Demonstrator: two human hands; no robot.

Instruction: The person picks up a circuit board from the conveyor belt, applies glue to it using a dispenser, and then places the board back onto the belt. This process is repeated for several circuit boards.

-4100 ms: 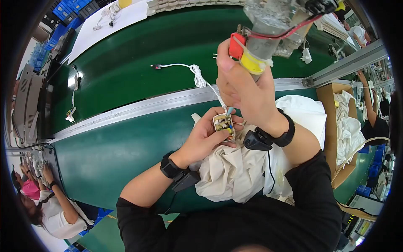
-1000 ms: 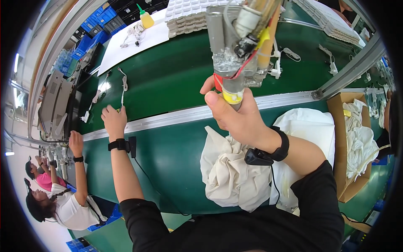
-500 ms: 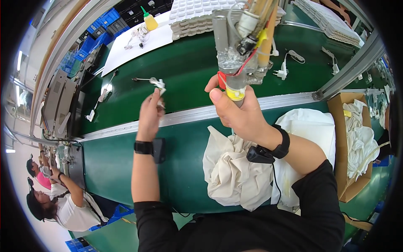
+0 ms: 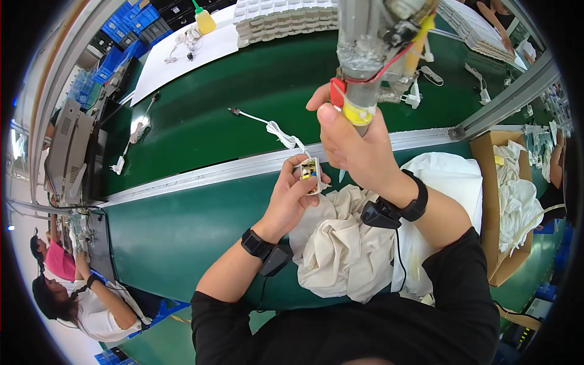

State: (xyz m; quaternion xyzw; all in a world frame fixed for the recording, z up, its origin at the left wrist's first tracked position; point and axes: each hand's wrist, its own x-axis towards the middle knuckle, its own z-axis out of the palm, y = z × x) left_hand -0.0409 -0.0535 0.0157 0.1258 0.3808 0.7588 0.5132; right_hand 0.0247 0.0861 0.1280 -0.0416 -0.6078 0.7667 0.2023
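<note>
- Moved since earlier frame: left hand (image 4: 285, 199), rightward, toward right hand (image 4: 360, 151).
- Open-faced white rectangular plastic housing (image 4: 311, 170): gripped by left thumb and fingers, just left of right hand.
- Right hand: wrapped around grey, yellow-banded cylindrical tool (image 4: 363, 94).

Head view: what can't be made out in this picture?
Head view: top of grey cylindrical tool, cut off by the upper edge; its lower section, behind the right hand.
Head view: part of the circuit board in the open white plastic case, under the left hand; component details, too small.
Head view: bottom of brown cardboard box, under crumpled white cloth.
</note>
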